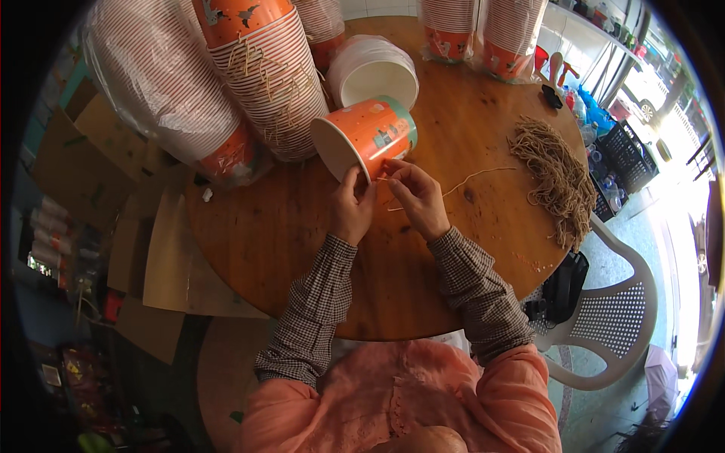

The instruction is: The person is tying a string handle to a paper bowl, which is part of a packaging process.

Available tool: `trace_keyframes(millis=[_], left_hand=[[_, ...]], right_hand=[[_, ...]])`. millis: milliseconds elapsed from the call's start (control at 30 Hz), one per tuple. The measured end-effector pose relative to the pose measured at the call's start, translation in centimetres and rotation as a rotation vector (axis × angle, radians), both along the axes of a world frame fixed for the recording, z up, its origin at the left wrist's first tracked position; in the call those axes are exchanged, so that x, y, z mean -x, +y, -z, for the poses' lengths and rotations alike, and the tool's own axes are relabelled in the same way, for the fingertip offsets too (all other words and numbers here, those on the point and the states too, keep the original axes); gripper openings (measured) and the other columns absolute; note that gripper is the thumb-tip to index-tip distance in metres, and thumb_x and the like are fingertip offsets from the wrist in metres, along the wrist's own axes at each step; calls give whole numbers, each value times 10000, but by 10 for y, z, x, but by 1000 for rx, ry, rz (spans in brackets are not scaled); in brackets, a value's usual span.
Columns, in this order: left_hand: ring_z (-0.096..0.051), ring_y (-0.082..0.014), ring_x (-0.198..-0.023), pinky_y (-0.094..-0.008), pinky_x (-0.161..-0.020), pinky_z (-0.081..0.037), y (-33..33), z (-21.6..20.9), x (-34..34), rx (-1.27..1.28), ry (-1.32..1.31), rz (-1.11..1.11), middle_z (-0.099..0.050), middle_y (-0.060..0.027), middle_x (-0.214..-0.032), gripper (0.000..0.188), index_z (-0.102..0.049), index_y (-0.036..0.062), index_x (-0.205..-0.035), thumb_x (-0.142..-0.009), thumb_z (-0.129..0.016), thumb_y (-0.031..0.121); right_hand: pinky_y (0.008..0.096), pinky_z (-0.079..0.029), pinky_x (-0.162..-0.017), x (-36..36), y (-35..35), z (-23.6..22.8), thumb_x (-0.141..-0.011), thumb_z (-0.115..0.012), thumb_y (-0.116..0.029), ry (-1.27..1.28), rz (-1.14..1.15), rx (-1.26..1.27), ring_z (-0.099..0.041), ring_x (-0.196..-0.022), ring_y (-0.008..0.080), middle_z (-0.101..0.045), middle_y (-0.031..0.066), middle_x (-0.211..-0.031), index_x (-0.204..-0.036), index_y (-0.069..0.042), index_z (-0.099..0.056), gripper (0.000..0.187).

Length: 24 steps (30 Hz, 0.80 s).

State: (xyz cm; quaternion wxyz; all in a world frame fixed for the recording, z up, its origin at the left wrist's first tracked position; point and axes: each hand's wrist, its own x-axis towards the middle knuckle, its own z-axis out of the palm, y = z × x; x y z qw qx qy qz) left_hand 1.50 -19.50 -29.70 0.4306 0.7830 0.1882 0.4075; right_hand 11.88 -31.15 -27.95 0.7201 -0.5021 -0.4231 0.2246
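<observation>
An orange paper bucket (361, 130) with a teal band lies on its side on the round wooden table, its open mouth turned to the left. My left hand (353, 209) pinches the lower edge of its rim between thumb and fingers. Right beside it, my right hand (420, 198) has thumb and forefinger closed on a thin tan string (474, 178) at the bucket's side. The string's length trails right across the table. Whether it passes through the bucket wall is hidden by my fingers. A loose bundle of the same string (555, 177) lies near the table's right edge.
Tall nested bucket stacks stand at the back left; one stack (264, 83) has string ends hanging out. A white-mouthed bucket (377, 81) lies behind mine. More wrapped stacks (513, 38) stand at the far edge. A grey plastic chair (615, 302) is at the right, cardboard boxes (170, 249) left.
</observation>
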Motion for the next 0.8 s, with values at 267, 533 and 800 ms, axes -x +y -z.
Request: trace_keyframes(millis=[267, 533, 800], left_hand=[[-637, -107, -860, -251, -724, -509, -12, -27, 11, 237, -188, 184, -671, -74, -1007, 260, -539, -29, -1175, -923, -578, 24], [-504, -38, -658, -199, -602, -427, -7, -43, 19, 393, -171, 166, -596, 18, -767, 175, -629, -28, -1028, -958, -600, 130], [-529, -81, -646, -242, -587, -437, 1, -44, 19, 57, -14, 91, -584, -2, -711, 280, -629, -26, -1026, -903, -685, 219]], right_hand=[[272, -463, -934, 6, -11, -11, -910, -571, 6, 15, 110, 14, -565, -1115, 148, -588, 131, -1261, -967, 50, -571, 72], [273, -534, -811, 6, -9, -8, -889, -602, -25, -132, 224, 26, -652, -964, 160, -606, 122, -1230, -940, 30, -577, 79], [295, -490, -919, 8, -10, -9, -896, -584, -11, -272, 264, 63, -589, -1080, 147, -595, 125, -1269, -983, 41, -571, 102]])
